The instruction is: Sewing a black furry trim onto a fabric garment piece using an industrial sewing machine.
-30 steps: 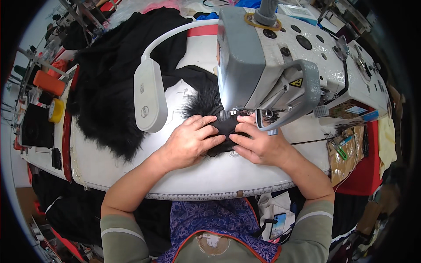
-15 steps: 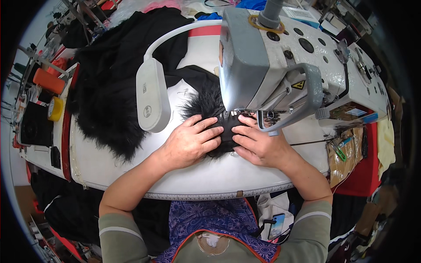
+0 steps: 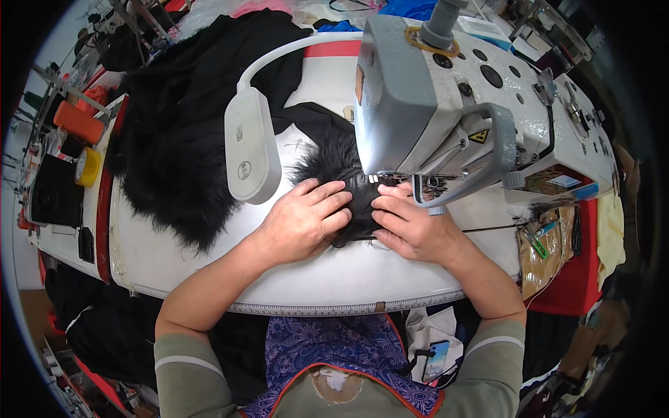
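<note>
A piece of black fabric (image 3: 362,197) with a fluffy, feathery trim (image 3: 327,159) lies under the head of a sewing machine (image 3: 397,104). My left hand (image 3: 300,219) rests on its left side, fingers bent over the fabric and the thumb hidden. At the right edge, my right hand (image 3: 414,226) grips the fabric with fingertips and thumb, close to the presser foot (image 3: 374,178). The needle itself is too small to make out. More of the black cloth stretches back behind the trim.
A large black fluffy garment (image 3: 174,153) covers the table's left side. A white lamp (image 3: 251,146) hangs over the white tabletop (image 3: 279,282). Yellow tape (image 3: 88,167) and an orange cylinder (image 3: 79,122) stand at far left. Green-handled snips (image 3: 538,245) lie at right.
The view has shifted slightly. Both hands stay on the fabric, with a slightly wider gap between their fingertips. More smooth black fabric shows between them.
</note>
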